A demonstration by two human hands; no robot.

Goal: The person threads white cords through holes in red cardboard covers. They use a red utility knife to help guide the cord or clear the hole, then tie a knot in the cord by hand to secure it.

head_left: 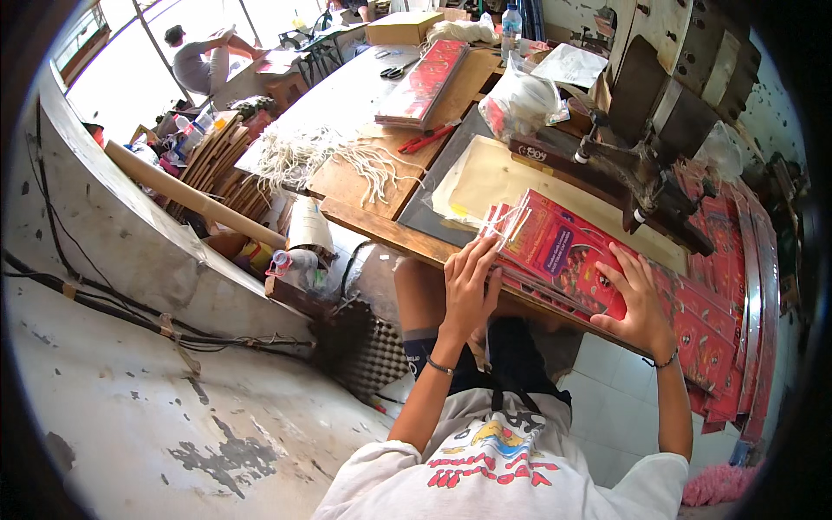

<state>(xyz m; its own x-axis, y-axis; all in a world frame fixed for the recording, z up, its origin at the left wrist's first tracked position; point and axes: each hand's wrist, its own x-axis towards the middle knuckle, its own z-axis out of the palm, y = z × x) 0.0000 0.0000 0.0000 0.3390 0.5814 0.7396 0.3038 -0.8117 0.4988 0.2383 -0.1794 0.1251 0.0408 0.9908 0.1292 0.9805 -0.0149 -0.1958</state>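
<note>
A stack of flat red printed paper bags (555, 238) lies along the table's near edge, with thin white strips or cords showing at its left end. My left hand (471, 276) rests against that left end, fingers stretched along the edge and thumb toward the near side. Whether it pinches any of the bags is hard to see. My right hand (635, 299) lies on top of the stack further right, its fingers spread over the printed face. Under and behind the stack is a cream-coloured board (503, 178) on a dark base.
A dark metal machine (650, 165) stands over the board at the right. More red bags (711, 338) are piled to my right. Across the table lie white cords (303, 160), a red tool (426, 139), scissors (394, 71) and another red stack (425, 82). A person (201, 65) sits far left.
</note>
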